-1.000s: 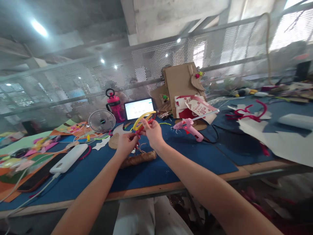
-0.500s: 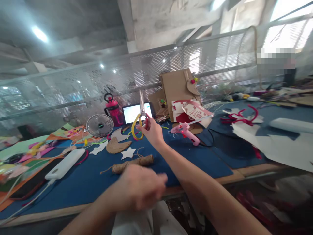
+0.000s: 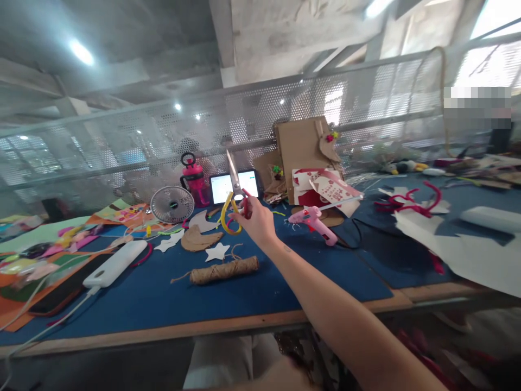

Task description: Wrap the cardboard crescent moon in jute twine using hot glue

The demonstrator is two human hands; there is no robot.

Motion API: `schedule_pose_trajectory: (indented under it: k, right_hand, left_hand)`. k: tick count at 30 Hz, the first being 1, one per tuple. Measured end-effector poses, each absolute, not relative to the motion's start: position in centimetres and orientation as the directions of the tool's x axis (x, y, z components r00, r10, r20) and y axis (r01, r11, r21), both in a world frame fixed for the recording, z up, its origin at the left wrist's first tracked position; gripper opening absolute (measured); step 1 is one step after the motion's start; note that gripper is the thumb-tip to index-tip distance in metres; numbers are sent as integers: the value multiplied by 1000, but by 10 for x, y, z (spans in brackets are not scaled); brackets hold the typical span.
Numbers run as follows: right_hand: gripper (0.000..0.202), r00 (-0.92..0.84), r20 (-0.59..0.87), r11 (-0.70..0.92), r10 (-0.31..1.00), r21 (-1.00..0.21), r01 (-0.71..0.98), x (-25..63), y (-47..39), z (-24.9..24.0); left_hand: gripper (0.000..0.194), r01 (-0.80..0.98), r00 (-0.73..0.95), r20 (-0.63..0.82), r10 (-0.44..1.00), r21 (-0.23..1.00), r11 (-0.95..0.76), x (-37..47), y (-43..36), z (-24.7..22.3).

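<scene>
Raised over the table's middle, my right hand (image 3: pixel 259 221) grips scissors (image 3: pixel 233 172) by one handle, blades pointing up in front of the lit tablet (image 3: pixel 222 187). Only a blurred strip of my left hand or forearm (image 3: pixel 277 376) shows at the bottom edge, over my lap; its fingers cannot be made out. A roll of brown twine (image 3: pixel 224 270) lies nearer me on the blue mat (image 3: pixel 163 298). Beyond it are a white star (image 3: pixel 217 251) and a brown crescent (image 3: pixel 199 239). To the right lies a pink glue gun (image 3: pixel 313 221).
A fan (image 3: pixel 172 205) and a pink bottle (image 3: pixel 196 182) stand at the back. Cardboard (image 3: pixel 301 146) leans against the mesh. A white power bank (image 3: pixel 116 264) with a cable lies left; white paper (image 3: pixel 468 247) and red pipe cleaners (image 3: pixel 411 203) lie right.
My left hand has dropped from in front of the twine roll to the bottom edge, uncovering the roll. My right hand keeps the scissors raised, and the view has shifted slightly.
</scene>
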State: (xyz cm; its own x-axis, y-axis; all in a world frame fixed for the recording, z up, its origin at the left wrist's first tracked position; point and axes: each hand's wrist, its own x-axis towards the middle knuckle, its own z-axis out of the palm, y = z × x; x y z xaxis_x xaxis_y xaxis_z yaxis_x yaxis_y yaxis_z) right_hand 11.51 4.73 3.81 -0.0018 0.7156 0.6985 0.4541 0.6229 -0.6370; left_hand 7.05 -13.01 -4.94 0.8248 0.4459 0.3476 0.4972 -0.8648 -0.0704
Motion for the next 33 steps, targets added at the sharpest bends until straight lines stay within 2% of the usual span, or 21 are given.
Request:
schedule_pose_trajectory:
  k: [2, 3, 5, 6, 8, 9, 12, 16, 20, 25, 30, 33]
  right_hand:
    - [42, -9, 694, 617, 720, -633, 467, 115, 46, 40]
    - [41, -13, 692, 614, 722, -631, 473, 115, 45, 40]
    - [43, -20, 689, 610, 724, -628, 483, 114, 44, 41]
    - [46, -24, 689, 610, 725, -625, 488, 114, 44, 41]
    - [53, -37, 692, 613, 721, -613, 498, 114, 42, 41]
    - [57, -44, 695, 617, 717, -604, 504, 113, 41, 41]
    - [62, -73, 710, 632, 700, -568, 528, 113, 39, 41]
    - [58, -113, 713, 636, 692, -528, 563, 113, 36, 42]
    - [49, -136, 694, 619, 707, -514, 593, 112, 34, 44]
    - [52, -147, 701, 640, 698, -519, 566, 111, 32, 44]
    - [55, -133, 710, 653, 692, -536, 535, 112, 34, 43]
    - [54, -113, 700, 631, 705, -547, 551, 113, 37, 43]
  left_hand:
    - [25, 371, 846, 475, 241, -203, -906, 45, -120, -16]
    - [24, 423, 807, 537, 246, -233, -876, 31, -112, 3]
    - [17, 665, 601, 746, 288, -266, -698, 3, -90, 42]
    - [10, 732, 519, 805, 287, -245, -635, -9, -77, 59]
    - [17, 805, 440, 853, 280, -237, -543, -30, -51, 82]
    - [20, 838, 447, 840, 307, -274, -471, -37, -39, 88]
    - [18, 834, 499, 789, 359, -323, -447, -49, -14, 92]
    - [11, 809, 553, 729, 404, -353, -470, -54, -5, 90]
    - [17, 772, 597, 679, 427, -341, -537, -56, -5, 97]
    - [19, 742, 577, 690, 438, -218, -634, -63, -1, 99]
    - [20, 757, 318, 849, 421, 39, -652, -77, 9, 86]
    - [23, 750, 194, 869, 454, 167, -640, -81, 15, 75]
